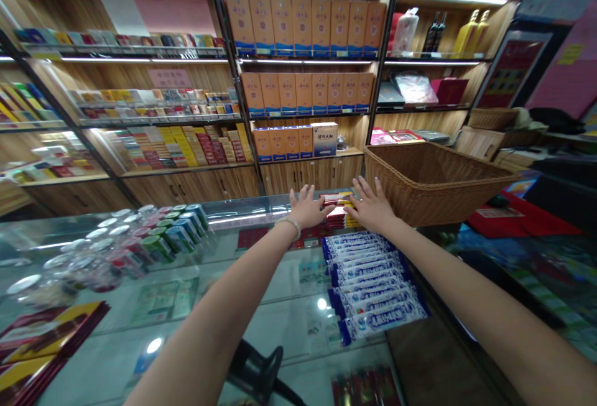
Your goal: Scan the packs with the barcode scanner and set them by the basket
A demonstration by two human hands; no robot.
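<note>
Taking the small red-and-yellow packets [336,218] as the centre of our dial, we had them in a low stack at the far edge of the glass counter [285,275], between our two hands. Our left hand [305,208] was at nine o'clock, palm down, fingers spread apart, its thumb reaching over to the stack's near side; a pale bracelet [291,224] circled that wrist. Our right hand [375,210] was at three o'clock, its fingers likewise fanned apart, the thumb pointing in at the stack. Neither hand was closed around anything, and we could not tell how firmly the thumbs touched the packets.

At five o'clock, beneath our right forearm, blue-and-white packets [373,285] lay overlapping in a row running towards us. The wicker basket [448,204] stood between two and three o'clock, just beyond our right hand. At seven o'clock a black handheld device [256,372] showed partly behind our left forearm. Lidded jars [96,269] stood well apart at nine o'clock, with green and blue containers [175,238] beside them. At eleven o'clock, orange boxes [303,27] lined the shelves behind the counter.
</note>
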